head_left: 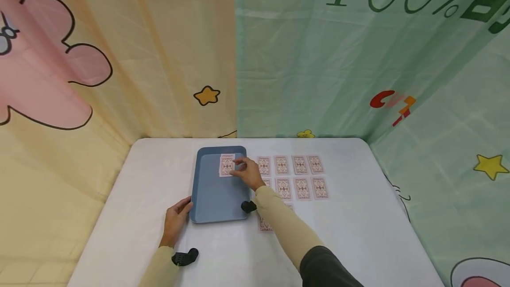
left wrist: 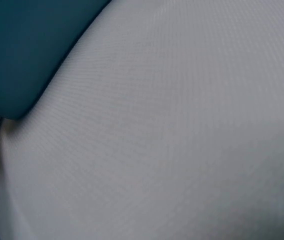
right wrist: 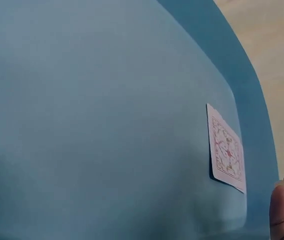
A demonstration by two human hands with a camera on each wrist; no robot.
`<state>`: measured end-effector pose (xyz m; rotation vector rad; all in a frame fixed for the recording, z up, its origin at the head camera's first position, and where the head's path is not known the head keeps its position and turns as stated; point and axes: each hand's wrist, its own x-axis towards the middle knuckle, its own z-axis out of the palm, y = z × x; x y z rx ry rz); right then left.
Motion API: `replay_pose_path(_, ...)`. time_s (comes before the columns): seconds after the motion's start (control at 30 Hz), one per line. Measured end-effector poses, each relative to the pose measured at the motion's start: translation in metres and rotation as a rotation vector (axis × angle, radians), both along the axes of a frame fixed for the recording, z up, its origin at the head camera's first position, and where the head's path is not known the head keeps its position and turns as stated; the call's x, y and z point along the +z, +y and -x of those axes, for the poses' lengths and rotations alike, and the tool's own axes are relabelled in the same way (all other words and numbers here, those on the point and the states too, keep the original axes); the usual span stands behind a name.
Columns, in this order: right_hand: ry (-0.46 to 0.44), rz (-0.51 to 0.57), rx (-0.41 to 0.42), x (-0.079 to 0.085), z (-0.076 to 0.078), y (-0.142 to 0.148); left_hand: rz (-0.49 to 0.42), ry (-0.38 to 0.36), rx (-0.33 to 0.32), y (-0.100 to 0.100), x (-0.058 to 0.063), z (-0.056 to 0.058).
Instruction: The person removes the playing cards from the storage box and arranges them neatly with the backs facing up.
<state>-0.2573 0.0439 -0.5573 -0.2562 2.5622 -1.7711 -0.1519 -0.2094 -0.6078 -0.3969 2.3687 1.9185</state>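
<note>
In the head view, a blue-grey tray lies on the table. Red-patterned playing cards lie back up near its far end, with a slight layered edge on top. My right hand reaches over the tray's right rim, thumb and forefinger spread at the cards' right edge. In the right wrist view the cards lie by the tray wall, the fingers apart from them. My left hand holds the tray's left rim between thumb and fingers. The left wrist view shows the tray's corner.
Right of the tray, several playing cards lie back up in rows on the white table. My right forearm covers part of the nearer ones, including a card in the nearest row. Printed curtains hang behind the table and at its sides.
</note>
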Motion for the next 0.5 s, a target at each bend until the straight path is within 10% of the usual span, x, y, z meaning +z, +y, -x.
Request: replay_pose_path(0.5, -0.162, 0.145, -0.140, -0.015, 0.017, -0.032, 0.016, 0.014, 0.011, 0.002, 0.003, -0.003)
